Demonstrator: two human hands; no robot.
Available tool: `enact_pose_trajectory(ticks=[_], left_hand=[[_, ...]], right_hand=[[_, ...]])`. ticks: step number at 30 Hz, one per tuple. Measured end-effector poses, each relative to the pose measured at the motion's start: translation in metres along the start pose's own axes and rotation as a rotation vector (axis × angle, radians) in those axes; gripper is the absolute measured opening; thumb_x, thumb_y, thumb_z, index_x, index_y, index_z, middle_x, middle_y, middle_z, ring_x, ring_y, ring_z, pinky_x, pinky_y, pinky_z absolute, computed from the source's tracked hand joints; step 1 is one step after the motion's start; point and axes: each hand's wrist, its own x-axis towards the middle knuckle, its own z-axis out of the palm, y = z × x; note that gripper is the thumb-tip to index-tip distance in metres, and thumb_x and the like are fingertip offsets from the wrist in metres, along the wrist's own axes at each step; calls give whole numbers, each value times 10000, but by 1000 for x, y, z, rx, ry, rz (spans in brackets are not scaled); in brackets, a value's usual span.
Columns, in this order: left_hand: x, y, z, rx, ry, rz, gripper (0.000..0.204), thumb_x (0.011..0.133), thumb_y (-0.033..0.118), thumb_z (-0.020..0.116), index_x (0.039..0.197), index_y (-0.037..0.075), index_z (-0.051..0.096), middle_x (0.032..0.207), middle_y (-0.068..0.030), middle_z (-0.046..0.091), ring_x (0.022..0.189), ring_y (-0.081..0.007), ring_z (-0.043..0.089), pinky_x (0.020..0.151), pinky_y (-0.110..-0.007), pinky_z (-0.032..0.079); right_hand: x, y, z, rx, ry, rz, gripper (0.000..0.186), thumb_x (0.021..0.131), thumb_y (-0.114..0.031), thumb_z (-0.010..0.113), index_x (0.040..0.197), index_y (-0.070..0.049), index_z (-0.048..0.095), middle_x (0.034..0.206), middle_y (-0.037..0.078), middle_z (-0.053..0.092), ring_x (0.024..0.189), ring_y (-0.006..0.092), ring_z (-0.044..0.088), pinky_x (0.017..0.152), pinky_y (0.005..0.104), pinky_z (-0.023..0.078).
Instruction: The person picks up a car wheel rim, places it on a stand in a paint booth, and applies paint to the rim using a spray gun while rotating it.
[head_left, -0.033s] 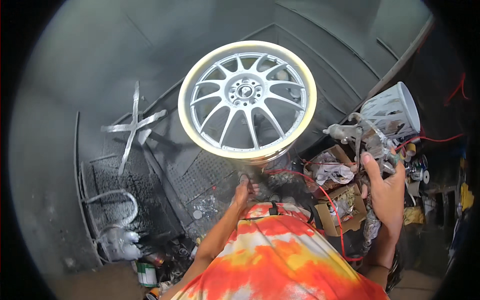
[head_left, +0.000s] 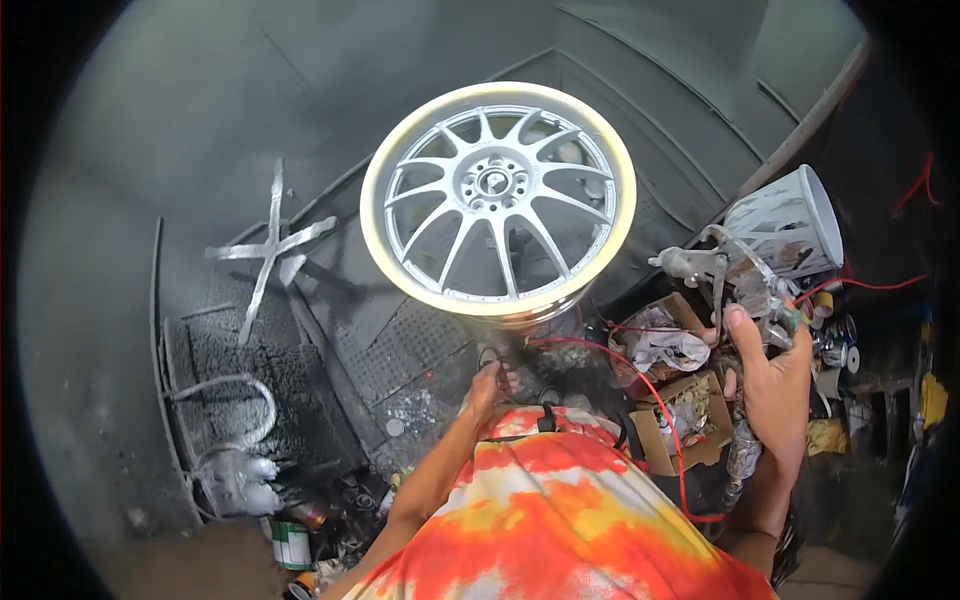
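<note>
Grey walls (head_left: 330, 90) beyond, right hand's (head_left: 778, 385) fingers (head_left: 742, 330) curled round spray gun (head_left: 748, 288), left hand's (head_left: 484, 390) fingers unclear

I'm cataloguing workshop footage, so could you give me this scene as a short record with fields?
Centre: silver, round, many-spoked wheel with a pale yellow rim
Right hand: gripping a grey, paint-crusted spray gun
Left hand: below the wheel in the picture; whether it holds anything is unclear
Left side: silver-grey cross-shaped frame
Right side: white, paint-streaked round bucket, tilted; open brown cardboard box
</note>
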Motion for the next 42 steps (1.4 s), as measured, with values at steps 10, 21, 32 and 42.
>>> enact_pose_trajectory(ticks=[10, 21, 32, 42], left_hand=[[-73, 20, 44, 196, -201, -47, 340, 1107, 337, 542, 1179, 22, 650, 1001, -91, 746, 849, -171, 725, 772, -347, 626], [-61, 37, 57, 142, -253, -79, 487, 1113, 423, 505, 1290, -16, 618, 1127, -139, 722, 956, -227, 718, 887, -400, 612], [62, 27, 64, -342, -52, 19, 708, 1076, 602, 424, 1465, 17, 515, 1365, -194, 651, 1163, -334, 673, 1003, -483, 562], [92, 17, 45, -359, -253, -32, 753, 1054, 681, 411, 1458, 59, 543, 1393, -193, 622, 1261, -358, 634, 1061, -510, 537]], right_hand=[[1, -12, -1, -14, -143, 9, 297, 1022, -188, 696, 1257, -12, 655, 851, 38, 716, 598, 61, 599, 452, 221, 426], [-4, -4, 12, -80, 71, -100, 289, 1031, -300, 706, 1115, -27, 664, 847, 74, 748, 544, 70, 574, 449, 224, 416], [-26, 2, 36, 9, -173, 51, 230, 1017, -151, 697, 1201, -18, 658, 848, 26, 715, 537, 47, 522, 459, 238, 410], [-21, 23, 87, -302, -338, -571, 393, 936, -89, 759, 1296, 19, 647, 1152, 281, 695, 1018, 445, 704, 864, 477, 563]])
